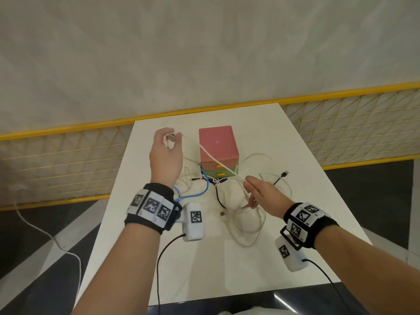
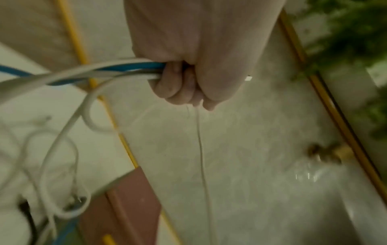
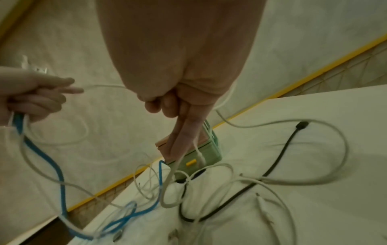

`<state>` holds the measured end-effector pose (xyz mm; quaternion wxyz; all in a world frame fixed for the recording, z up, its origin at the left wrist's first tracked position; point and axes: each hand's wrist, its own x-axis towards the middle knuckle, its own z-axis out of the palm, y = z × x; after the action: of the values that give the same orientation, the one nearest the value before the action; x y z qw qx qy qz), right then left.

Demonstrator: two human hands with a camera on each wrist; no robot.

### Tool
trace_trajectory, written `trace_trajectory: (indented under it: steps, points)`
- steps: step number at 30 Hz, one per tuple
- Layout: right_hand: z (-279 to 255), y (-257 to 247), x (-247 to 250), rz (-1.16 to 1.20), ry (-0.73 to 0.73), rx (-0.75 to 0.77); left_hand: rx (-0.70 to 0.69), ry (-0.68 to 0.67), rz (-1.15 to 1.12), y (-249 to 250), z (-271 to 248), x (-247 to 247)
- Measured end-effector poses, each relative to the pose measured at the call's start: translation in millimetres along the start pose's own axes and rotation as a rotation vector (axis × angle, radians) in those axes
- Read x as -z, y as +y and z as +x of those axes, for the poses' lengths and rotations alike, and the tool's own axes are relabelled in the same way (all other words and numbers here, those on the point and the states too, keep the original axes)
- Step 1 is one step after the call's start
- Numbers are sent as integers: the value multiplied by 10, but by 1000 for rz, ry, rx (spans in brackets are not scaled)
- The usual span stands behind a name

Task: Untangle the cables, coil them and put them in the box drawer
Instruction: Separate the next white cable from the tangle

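A pink-topped box with green drawers and yellow handles stands mid-table. In front of it lies a tangle of white cables, a blue cable and a black cable. My left hand is raised left of the box. Its fist grips the blue cable and white strands together. A white cable runs taut from it across the box front to my right hand. My right hand pinches that cable above the tangle.
The white table is narrow, and its far edge meets a yellow wire fence. A loose white cord lies on the dark floor at the left. Black leads hang from my wrist cameras near the table's front edge.
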<state>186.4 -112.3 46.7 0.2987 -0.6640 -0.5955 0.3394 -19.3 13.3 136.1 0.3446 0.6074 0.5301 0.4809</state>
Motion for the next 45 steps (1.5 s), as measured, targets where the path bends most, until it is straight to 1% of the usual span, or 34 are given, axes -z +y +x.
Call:
trace_trajectory:
  steps: [1, 2, 5, 6, 7, 10, 12, 16, 17, 18, 19, 20, 22, 24, 25, 26, 28, 29, 31, 33, 34, 35, 36, 37, 38, 40, 41, 42, 43, 45]
  points:
    - [6, -33, 2, -11, 9, 10, -52, -45, 56, -28, -64, -26]
    - [26, -60, 2, -18, 16, 29, -94, -138, 99, -53, -152, -71]
    - [92, -187, -13, -43, -4, 107, -152, -553, 256, -212, -430, -288]
    - [113, -219, -22, -51, -12, 135, -161, -619, 312, -258, -509, -349]
    - [128, -251, -24, -52, -15, 158, -161, -636, 331, -289, -557, -384]
    - [137, -203, -6, -25, -2, 153, -159, -571, 293, -309, -510, -366]
    - [116, -97, 13, -27, -5, 116, -153, -442, 278, -242, -390, -281]
    - [107, 68, 85, -76, 7, 38, -157, -99, 262, -187, -156, -81]
    - [109, 86, 105, -86, 9, 30, -143, -54, 261, -209, -110, -51]
    - [115, 97, 116, -107, 9, 32, -128, -41, 263, -238, -84, -32]
    - [123, 96, 116, -140, 4, 40, -118, -61, 259, -259, -89, -30]
    - [127, 87, 111, -169, 6, 55, -116, -119, 249, -270, -123, -48]
    - [145, 35, 88, -202, 16, 80, -106, -339, 214, -264, -254, -129]
    - [161, -58, 57, -197, 23, 116, -116, -558, 261, -248, -427, -251]
    - [168, -107, 43, -182, 19, 137, -131, -623, 296, -274, -482, -309]
    - [173, -149, 35, -166, 13, 168, -148, -658, 333, -297, -521, -354]
    - [165, -194, 35, -145, 1, 206, -191, -662, 366, -316, -514, -384]
    - [150, -184, 46, -126, 2, 203, -206, -630, 364, -308, -479, -371]
    - [106, -111, 92, -93, 18, 166, -194, -490, 304, -246, -360, -287]
    - [68, -8, 134, -95, 37, 103, -174, -291, 235, -207, -221, -165]
    - [56, 41, 149, -95, 42, 83, -182, -206, 253, -202, -173, -114]
    - [45, 63, 160, -105, 41, 66, -192, -160, 299, -199, -152, -76]
    - [50, 82, 156, -116, 44, 63, -187, -148, 330, -195, -162, -60]
    - [52, 68, 147, -133, 51, 65, -170, -171, 327, -192, -196, -73]
    - [60, 49, 132, -144, 62, 82, -153, -226, 305, -173, -259, -101]
    - [81, -40, 96, -155, 64, 123, -156, -433, 295, -174, -420, -209]
    - [90, -87, 77, -156, 53, 146, -177, -544, 327, -188, -503, -274]
    - [97, -127, 58, -168, 42, 174, -210, -625, 365, -217, -569, -341]
    - [91, -175, 46, -191, 33, 199, -241, -663, 409, -244, -613, -390]
    - [81, -175, 40, -218, 31, 222, -267, -668, 446, -265, -611, -408]
